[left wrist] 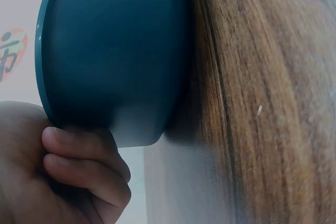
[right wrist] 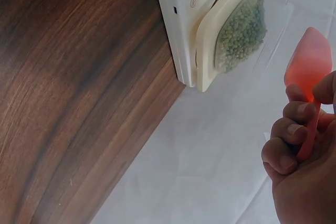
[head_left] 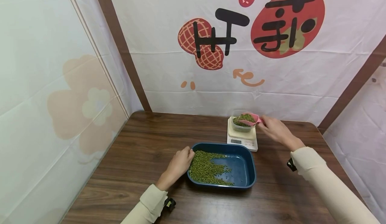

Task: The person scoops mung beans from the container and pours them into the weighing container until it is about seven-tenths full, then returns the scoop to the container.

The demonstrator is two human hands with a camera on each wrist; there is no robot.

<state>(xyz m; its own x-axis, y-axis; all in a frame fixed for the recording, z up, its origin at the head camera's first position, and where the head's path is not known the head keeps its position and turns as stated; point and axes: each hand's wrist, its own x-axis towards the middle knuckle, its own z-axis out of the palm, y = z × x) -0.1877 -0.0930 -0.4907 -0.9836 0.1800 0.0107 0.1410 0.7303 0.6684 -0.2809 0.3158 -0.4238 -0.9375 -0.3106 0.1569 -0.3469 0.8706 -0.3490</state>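
My right hand (head_left: pixel 275 129) grips the handle of a pink scoop (head_left: pixel 257 117), its bowl over a clear plastic container (head_left: pixel 242 128). In the right wrist view my fingers curl round the handle of the scoop (right wrist: pixel 310 61). Green beans (head_left: pixel 239 121), which look like mung beans, lie in the container. It stands on a white kitchen scale (head_left: pixel 252 146) with a small display. My left hand (head_left: pixel 180 162) grips the left rim of a blue plastic tub (head_left: pixel 252 170). More green beans (head_left: pixel 205 170) are spread over the tub's left part. In the left wrist view its outer wall (left wrist: pixel 115 40) shows above my curled fingers.
A dark wood-grain table (head_left: pixel 144 143) bears everything. Behind it hangs a white printed cloth (head_left: pixel 169 76), close to the back of the scale. Another pale cloth (head_left: pixel 36 93) stands along the left side. The tub sits in front of the scale.
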